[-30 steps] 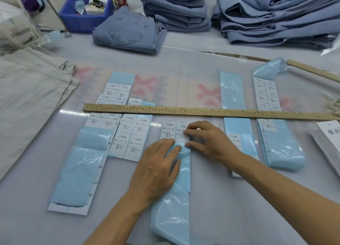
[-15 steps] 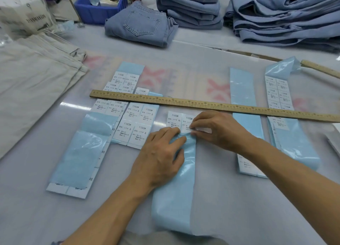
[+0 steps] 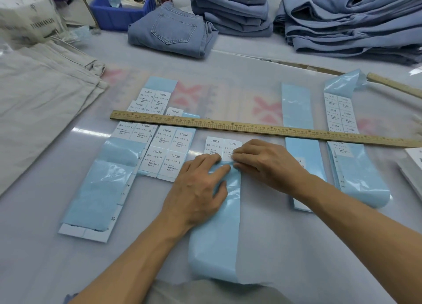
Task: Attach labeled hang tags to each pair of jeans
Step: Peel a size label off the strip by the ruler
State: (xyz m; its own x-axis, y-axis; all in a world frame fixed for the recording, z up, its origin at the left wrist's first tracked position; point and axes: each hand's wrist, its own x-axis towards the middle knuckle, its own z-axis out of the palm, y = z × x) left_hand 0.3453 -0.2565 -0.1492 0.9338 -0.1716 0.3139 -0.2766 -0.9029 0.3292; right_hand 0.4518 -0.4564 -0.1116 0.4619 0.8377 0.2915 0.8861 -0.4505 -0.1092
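Note:
Two white size labels marked 1103# XL (image 3: 214,145) sit at the top of a long light-blue backing strip (image 3: 217,246) in the middle of the table. My left hand (image 3: 198,189) lies flat on the strip just below the labels and presses it down with straight fingers. My right hand (image 3: 267,164) comes in from the right, its thumb and forefinger pinching the lower edge of the right label. A folded pair of blue jeans (image 3: 173,31) lies at the back of the table, pocket up.
A long wooden ruler (image 3: 274,129) lies across several other label strips: XS (image 3: 96,194), S (image 3: 169,153), and two on the right (image 3: 356,171). Stacks of folded jeans (image 3: 354,22) fill the back right. A blue bin (image 3: 114,13) stands back left, beige trousers (image 3: 38,102) at left.
Both hands stay at the XL labels' lower edge. My right fingertips have closed in on the right label. The strip's loose lower end now lies flatter on the table.

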